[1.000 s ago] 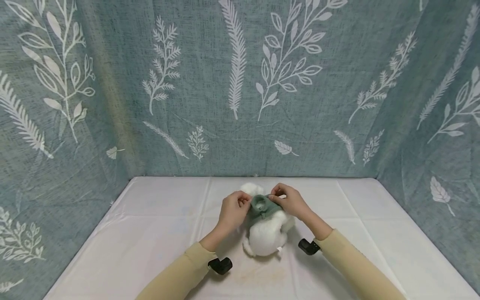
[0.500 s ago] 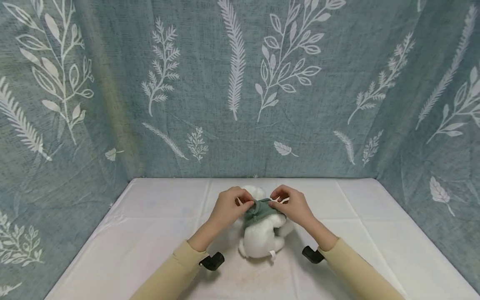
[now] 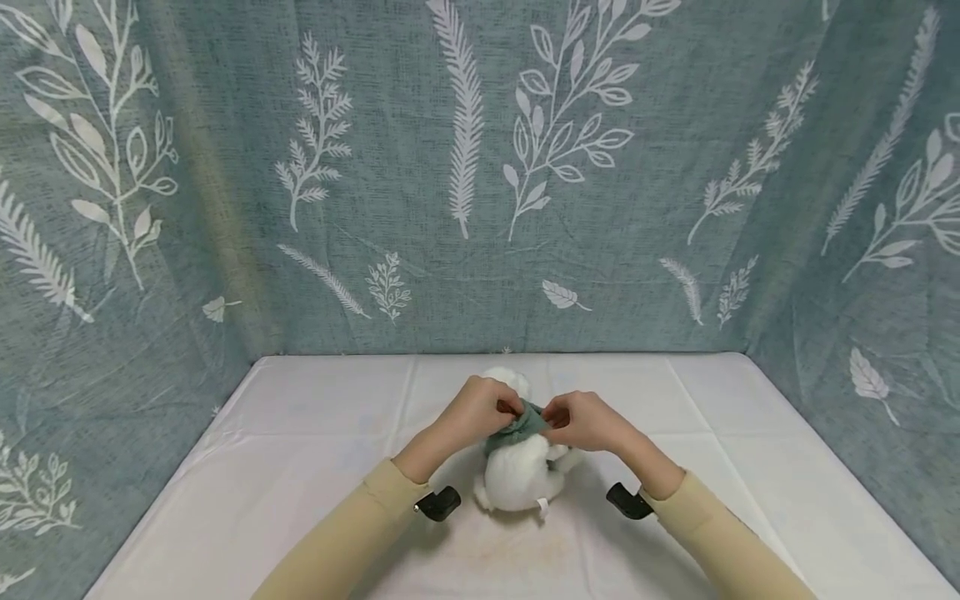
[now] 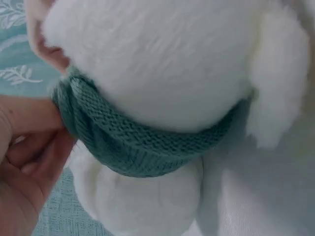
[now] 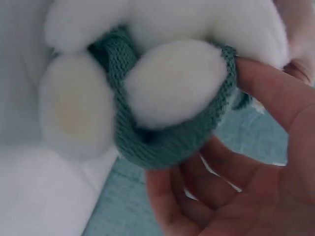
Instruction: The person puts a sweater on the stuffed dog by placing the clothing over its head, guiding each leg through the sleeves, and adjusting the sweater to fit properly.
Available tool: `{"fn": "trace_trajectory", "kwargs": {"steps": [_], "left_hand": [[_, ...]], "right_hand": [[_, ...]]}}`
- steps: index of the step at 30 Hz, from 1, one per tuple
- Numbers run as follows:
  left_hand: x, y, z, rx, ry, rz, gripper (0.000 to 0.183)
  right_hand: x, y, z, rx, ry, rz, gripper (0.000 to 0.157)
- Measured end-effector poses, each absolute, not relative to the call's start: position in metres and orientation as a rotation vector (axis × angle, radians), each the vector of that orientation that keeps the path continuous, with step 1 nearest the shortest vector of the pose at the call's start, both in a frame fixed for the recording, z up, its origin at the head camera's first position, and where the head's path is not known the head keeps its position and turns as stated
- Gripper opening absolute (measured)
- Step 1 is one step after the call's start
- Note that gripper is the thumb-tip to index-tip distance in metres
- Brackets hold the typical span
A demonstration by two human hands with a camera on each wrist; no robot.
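A white plush toy [image 3: 517, 479] lies on the table with a green knitted garment [image 3: 531, 418] around part of its body. My left hand [image 3: 476, 408] pinches a bunched fold of the garment [image 4: 133, 142], as the left wrist view shows with thumb and fingers [image 4: 29, 167] meeting at the cloth. On the other side, my right hand [image 3: 592, 421] grips the garment's edge between thumb and fingers. In the right wrist view the knit [image 5: 162, 147] loops round one rounded white limb [image 5: 174, 83]. Both hands hide part of the garment in the head view.
A white cloth covers the table [image 3: 315, 467]. Grey-green curtains [image 3: 405, 167] with white leaf prints stand behind and at both sides. Black wrist cameras [image 3: 438, 504] hang below the sleeves. A small white tag [image 3: 542, 507] sticks out from the toy.
The garment's round opening, facing up one second ago, is now folded and bunched. My left hand has shifted right, and my right hand sits slightly lower. The toy has turned a little.
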State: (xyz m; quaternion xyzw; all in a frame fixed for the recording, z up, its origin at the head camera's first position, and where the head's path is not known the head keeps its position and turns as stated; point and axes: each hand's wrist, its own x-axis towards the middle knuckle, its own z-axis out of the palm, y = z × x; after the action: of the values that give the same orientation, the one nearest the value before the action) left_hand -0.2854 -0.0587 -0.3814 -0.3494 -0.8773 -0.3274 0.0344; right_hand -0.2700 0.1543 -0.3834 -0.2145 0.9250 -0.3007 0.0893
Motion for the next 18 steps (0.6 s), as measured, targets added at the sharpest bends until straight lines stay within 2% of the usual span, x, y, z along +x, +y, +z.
{"fn": "trace_trajectory", "kwargs": {"steps": [11, 18], "left_hand": [[-0.291, -0.057, -0.376, -1.169, -2.745, -0.838, 0.01], [-0.293, -0.057, -0.382, -1.187, -2.776, -0.878, 0.014]], "right_hand": [[-0.272, 0.144, -0.396, -0.507, 2.784, -1.12, 0.017], [-0.275, 0.143, -0.4, -0.352, 2.683, -1.272, 0.02]]}}
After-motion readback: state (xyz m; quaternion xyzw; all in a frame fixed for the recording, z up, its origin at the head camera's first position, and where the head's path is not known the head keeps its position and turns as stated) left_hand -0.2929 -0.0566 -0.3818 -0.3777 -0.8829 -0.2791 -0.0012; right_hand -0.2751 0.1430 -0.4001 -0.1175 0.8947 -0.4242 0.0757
